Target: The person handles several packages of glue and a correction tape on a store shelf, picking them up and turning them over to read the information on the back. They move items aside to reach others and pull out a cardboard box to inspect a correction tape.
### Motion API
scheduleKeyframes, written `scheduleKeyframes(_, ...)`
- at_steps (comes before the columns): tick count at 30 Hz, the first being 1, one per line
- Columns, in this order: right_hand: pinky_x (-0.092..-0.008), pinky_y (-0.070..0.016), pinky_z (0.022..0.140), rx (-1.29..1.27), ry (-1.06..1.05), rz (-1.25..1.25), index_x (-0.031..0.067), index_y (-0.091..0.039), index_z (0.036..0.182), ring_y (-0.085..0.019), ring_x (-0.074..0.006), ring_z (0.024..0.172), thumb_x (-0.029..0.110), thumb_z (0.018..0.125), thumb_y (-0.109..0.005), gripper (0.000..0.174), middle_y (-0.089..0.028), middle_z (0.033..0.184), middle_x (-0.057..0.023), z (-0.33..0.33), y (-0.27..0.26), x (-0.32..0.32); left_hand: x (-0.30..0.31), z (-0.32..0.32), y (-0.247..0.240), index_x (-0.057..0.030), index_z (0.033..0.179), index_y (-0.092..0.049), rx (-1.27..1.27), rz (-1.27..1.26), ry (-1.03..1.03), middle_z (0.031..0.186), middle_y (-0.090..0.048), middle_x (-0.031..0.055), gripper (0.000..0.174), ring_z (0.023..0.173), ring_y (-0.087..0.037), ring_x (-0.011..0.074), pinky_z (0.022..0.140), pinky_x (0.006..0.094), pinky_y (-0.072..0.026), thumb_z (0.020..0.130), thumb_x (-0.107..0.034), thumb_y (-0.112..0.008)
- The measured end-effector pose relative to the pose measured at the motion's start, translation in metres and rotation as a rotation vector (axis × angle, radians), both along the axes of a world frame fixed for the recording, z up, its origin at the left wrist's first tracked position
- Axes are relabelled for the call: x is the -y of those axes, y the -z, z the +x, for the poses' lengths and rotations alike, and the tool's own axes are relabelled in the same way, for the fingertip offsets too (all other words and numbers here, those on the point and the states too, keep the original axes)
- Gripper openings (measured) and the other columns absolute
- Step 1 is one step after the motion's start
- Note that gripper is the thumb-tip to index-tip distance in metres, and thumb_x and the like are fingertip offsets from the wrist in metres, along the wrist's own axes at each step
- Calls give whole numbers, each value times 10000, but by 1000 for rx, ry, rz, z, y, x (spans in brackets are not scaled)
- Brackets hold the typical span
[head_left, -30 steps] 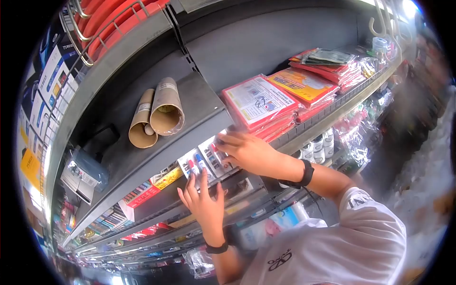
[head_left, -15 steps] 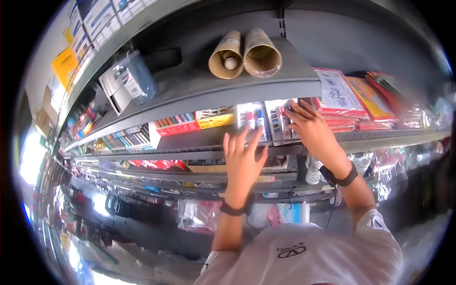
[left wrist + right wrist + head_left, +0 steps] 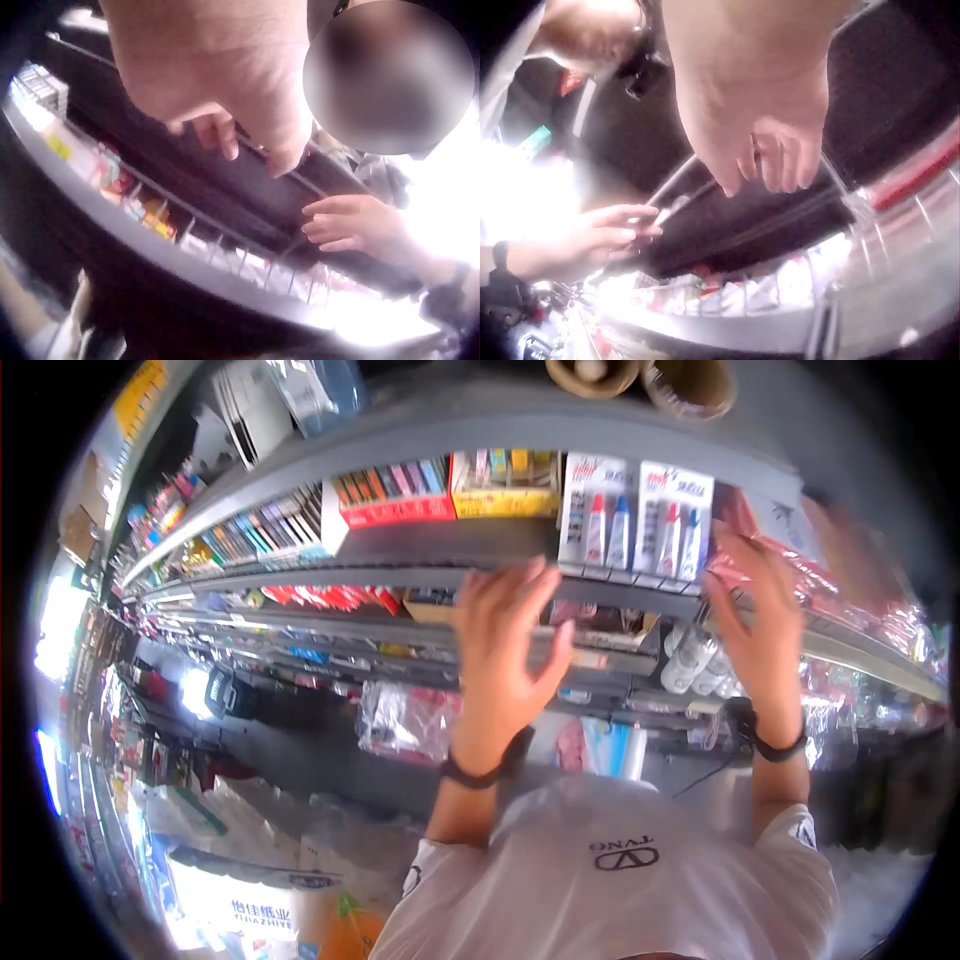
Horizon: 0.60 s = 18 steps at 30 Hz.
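Note:
Two white boxes stand side by side on the shelf in the head view, the left box (image 3: 574, 525) and the right box (image 3: 650, 520). Each shows a red-capped tube and a blue-capped tube on its front. My left hand (image 3: 508, 650) hovers below and left of them, fingers extended, holding nothing. Just right of the boxes is my right hand (image 3: 765, 615), blurred, its fingers reaching up beside the red plastic-wrapped packets (image 3: 800, 575). Nothing shows in its grasp. Both wrist views show loosely bent fingers over the shelf front.
A yellow box (image 3: 507, 503) and a red box (image 3: 398, 510) of small goods sit left of the white boxes. A low wire guard (image 3: 630, 577) edges the shelf. Overhead runs a grey shelf (image 3: 480, 432) bearing cardboard tubes (image 3: 690, 388).
The head view has swung left and downward. My right hand has come away from the right white box to its right side. My left hand is lower, away from the left box's front.

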State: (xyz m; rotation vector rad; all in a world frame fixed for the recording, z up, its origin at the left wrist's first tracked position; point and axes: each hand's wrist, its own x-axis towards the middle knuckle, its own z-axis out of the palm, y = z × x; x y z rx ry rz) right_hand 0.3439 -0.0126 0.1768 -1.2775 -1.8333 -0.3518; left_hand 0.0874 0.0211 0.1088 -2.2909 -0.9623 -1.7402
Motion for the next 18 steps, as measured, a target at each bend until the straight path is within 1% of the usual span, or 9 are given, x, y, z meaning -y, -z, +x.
scheduleKeyframes(1,-392,-493,991,16,-60,20,12,-621,1302,-640,-345,1126,59,832,-767,494,-677,1212,-184,-4,-7,18,19,-17,-10,-44,1277,-612,75,-8,4,1231,-668,112,498,1171,-595,308,1099,541,-377,794,-56,-733)
scheduleKeyframes(2,-392,-503,969,28,-118,33,-4,-617,1301,-653,-351,1091,18,814,-766,510,-686,1181,-198,-8,-13,36,41,-42,-29,-24,1185,-654,53,-114,42,1149,-699,130,395,1044,-647,307,1017,512,-465,795,-43,-717)
scheduleKeyframes(3,-447,-526,920,-42,-329,5,-19,-621,1281,-640,-385,1092,11,806,-757,495,-675,1182,-251,-7,-18,53,54,-60,-35,-21,1092,-684,103,-54,144,1060,-715,129,262,926,-672,288,928,475,-528,840,-93,-691)
scheduleKeyframes(5,-443,-526,901,-46,-561,-142,-11,-624,1266,-641,-376,1073,17,804,-756,481,-676,1167,-244,-11,-30,71,85,-105,-75,-39,1032,-641,-282,-265,92,961,-686,97,202,821,-667,252,838,448,-566,948,-216,-597)
scheduleKeyframes(6,-440,-526,892,-31,-651,-225,-7,-625,1258,-642,-372,1064,20,803,-755,474,-677,1160,-240,-17,-37,77,98,-123,-101,-44,1025,-597,-460,-424,68,934,-659,100,183,771,-659,245,809,438,-579,978,-208,-532)
scheduleKeyframes(7,-438,-526,882,-15,-707,-302,-3,-626,1250,-643,-368,1054,23,802,-754,467,-677,1153,-236,-23,-42,80,97,-130,-110,-44,1019,-593,-560,-482,131,930,-657,99,179,766,-658,245,805,436,-579,980,-207,-528)
scheduleKeyframes(11,-428,-526,844,32,-809,-506,12,-631,1220,-645,-351,1016,34,799,-752,438,-679,1125,-221,-52,-47,73,77,-120,-52,-48,997,-580,-418,-307,424,914,-648,98,169,746,-652,244,790,429,-579,985,-203,-514)
scheduleKeyframes(14,-421,-525,816,56,-826,-581,24,-634,1197,-647,-338,988,43,797,-750,417,-680,1104,-210,-72,-45,63,68,-126,-27,-50,981,-569,-334,-248,477,902,-641,97,164,731,-648,243,778,423,-580,989,-200,-504)
scheduleKeyframes(18,-411,-525,778,64,-828,-632,40,-639,1167,-650,-322,950,54,793,-748,389,-682,1076,-195,-84,-43,59,63,-135,-15,-54,959,-556,-263,-197,497,886,-632,96,161,711,-643,242,763,416,-581,994,-197,-490)
